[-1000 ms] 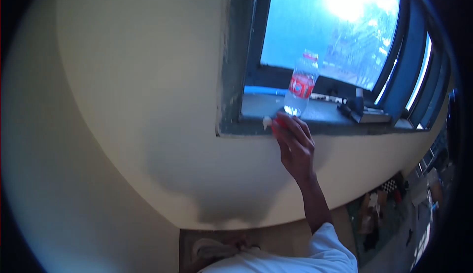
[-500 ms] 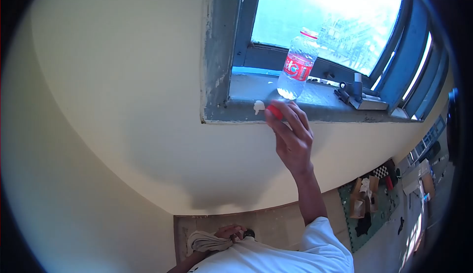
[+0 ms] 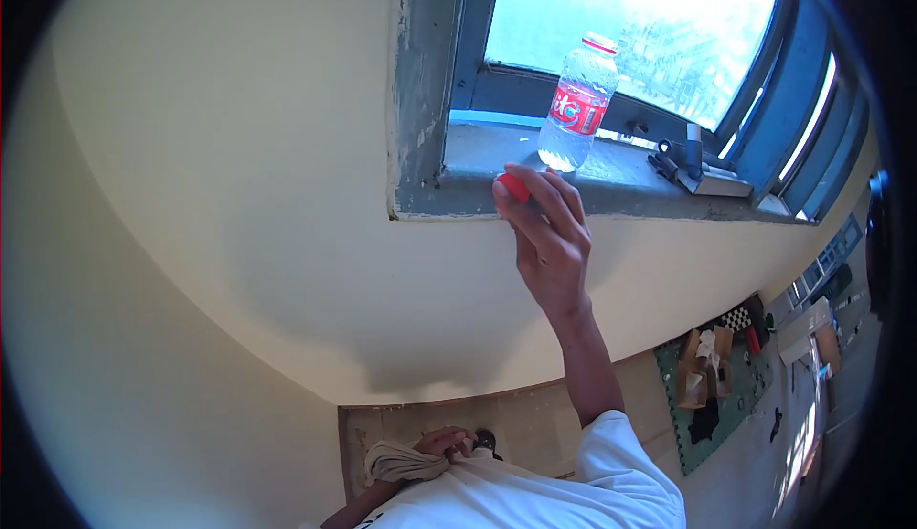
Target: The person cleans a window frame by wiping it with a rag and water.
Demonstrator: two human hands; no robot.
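Note:
My right hand (image 3: pixel 552 243) is raised in front of the window sill, its fingers and thumb pinched on a red bottle cap (image 3: pixel 513 187). Just behind the fingertips, an uncapped clear plastic bottle (image 3: pixel 577 109) with a red label and a red neck ring stands upright on the sill. It holds clear liquid. Low in the view, my left hand (image 3: pixel 445 440) is held close to the white shirt with its fingers curled. A folded light grey cloth (image 3: pixel 406 462) lies against that hand and wrist; the grip on it is partly hidden.
Dark objects and a small box (image 3: pixel 718 185) sit on the blue-grey window sill (image 3: pixel 492 152), right of the bottle. A cream wall (image 3: pixel 287 147) runs below and left. On the floor at right, a green mat (image 3: pixel 673 376) carries an open cardboard box (image 3: pixel 693 386).
My right hand has moved slightly left and up in the view with the red cap still pinched. The bottle and sill appear slightly higher. My left hand stays by the shirt.

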